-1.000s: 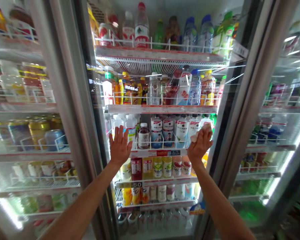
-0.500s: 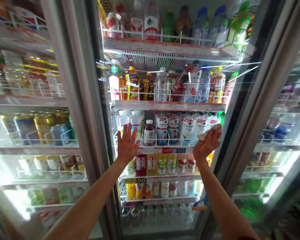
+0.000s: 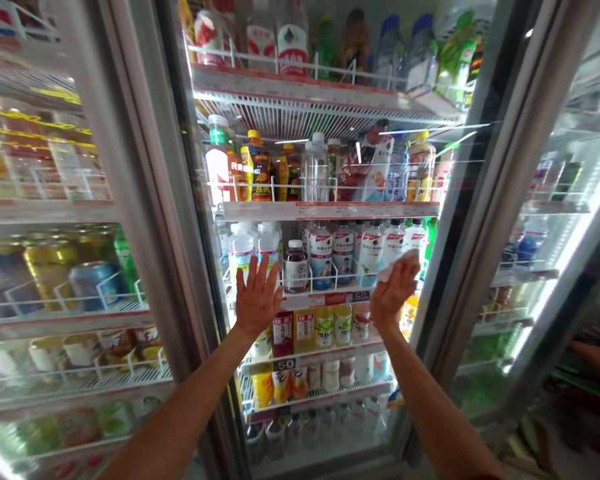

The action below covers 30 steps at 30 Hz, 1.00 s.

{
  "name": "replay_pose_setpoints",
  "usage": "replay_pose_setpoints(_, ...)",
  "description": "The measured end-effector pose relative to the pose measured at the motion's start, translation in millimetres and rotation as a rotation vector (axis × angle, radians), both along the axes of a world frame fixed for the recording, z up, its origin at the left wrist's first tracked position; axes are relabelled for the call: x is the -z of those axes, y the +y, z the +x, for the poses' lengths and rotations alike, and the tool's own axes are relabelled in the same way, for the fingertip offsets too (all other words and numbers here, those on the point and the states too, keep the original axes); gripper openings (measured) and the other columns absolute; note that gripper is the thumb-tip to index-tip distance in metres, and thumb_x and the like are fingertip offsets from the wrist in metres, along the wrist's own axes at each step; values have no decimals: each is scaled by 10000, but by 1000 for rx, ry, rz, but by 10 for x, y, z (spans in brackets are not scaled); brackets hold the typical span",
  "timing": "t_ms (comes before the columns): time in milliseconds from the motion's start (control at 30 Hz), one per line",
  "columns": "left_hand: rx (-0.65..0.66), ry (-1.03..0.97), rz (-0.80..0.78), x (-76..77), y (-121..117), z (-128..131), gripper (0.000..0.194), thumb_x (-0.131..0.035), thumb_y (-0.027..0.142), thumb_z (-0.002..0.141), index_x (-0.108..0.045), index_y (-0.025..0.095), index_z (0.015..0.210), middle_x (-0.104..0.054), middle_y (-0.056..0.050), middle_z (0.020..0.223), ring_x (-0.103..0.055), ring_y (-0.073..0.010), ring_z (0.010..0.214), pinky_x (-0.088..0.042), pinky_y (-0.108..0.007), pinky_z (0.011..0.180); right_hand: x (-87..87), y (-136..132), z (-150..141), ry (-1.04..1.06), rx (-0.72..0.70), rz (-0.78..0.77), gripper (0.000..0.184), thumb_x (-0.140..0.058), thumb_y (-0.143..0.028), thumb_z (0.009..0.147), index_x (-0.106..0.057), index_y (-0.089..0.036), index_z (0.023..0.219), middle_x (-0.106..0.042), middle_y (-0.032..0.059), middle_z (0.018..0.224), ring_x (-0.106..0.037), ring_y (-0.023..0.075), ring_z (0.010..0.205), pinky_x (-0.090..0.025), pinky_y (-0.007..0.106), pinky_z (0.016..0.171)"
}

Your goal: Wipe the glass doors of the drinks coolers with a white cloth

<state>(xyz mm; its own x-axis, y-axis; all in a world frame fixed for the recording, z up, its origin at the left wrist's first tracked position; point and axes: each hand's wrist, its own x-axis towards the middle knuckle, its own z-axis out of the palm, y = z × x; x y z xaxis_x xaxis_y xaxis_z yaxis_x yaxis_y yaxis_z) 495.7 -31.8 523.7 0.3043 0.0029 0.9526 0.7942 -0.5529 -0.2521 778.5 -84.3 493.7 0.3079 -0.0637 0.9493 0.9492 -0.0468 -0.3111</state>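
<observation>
To the left of the middle refrigerator door (image 3: pixel 475 173), gold cans (image 3: pixel 50 260) are lined up behind a white wire rail, and a blue can (image 3: pixel 94 285) is set beside them, at about the height of the door's middle. The door's left frame is crossed low down by the left forearm (image 3: pixel 200 393).

Behind the left part of the door, two clear bottles with white caps (image 3: pixel 241 247) are partly covered by the left hand (image 3: pixel 257 297). This hand is raised flat before the door's glass, its fingers spread wide and nothing seen in its grip; whether the glass is touched cannot be told. Below the hand, orange drinks (image 3: pixel 263 390) are shelved behind the door, and just to their right a dark price tag (image 3: pixel 285 365) is fixed to the shelf edge above.

Near the door's centre, a dark bottle with a white cap (image 3: pixel 295 270) is stood upright beside a row of white-and-blue labelled bottles (image 3: pixel 321 257). Yellow-green drinks (image 3: pixel 325 327) are ranged on the shelf beneath.

Before the right part of the door, a pale wipe (image 3: pixel 385 274) is held under the right hand (image 3: pixel 394 293), its edges showing past the palm and fingers, which are kept close together. Whether the wipe is pressed on the glass cannot be told. Higher up, behind the door's upper right, a green bottle (image 3: pixel 457 57) is tilted. Beyond the door's right frame, another shelf unit is lit by a white light strip (image 3: pixel 574 240).
</observation>
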Motion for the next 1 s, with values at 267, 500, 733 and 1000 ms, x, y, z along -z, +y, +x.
replay_pose_setpoints(267,12,27,-6,-18,-52,-49,640,-478,267,853,-169,206,1410,-244,-101,1448,-125,-228,1363,-124,-441,1111,129,-34,-417,-541,-177,-242,497,-418,-229,838,-372,-246,1333,-412,76,1388,-208,231,1359,-111,530,1091)
replay_pose_setpoints(500,-56,40,-8,12,-19,-46,671,-479,288,851,-120,235,1416,-203,-86,1464,-127,-232,1364,-128,-449,1106,21,-64,129,-64,-31,-27,541,-332,-211,852,-269,-154,1386,-297,177,1433,-133,292,1371,-204,590,1025)
replay_pose_setpoints(733,-26,29,-19,9,-15,-30,679,-500,288,836,-140,265,1412,-195,-64,1468,-119,-217,1365,-92,-428,1121,431,-184,222,-419,-127,-252,476,-417,-221,837,-405,-227,1313,-417,108,1378,-208,241,1358,-126,528,1081)
replay_pose_setpoints(1000,-34,-85,-96,85,-35,131,670,-463,272,846,-110,261,1415,-133,-61,1483,-80,-240,1371,-54,-485,1112,472,-185,75,-366,-178,-239,507,-390,-203,850,-342,-196,1355,-393,118,1394,-128,245,1377,-167,521,1077)
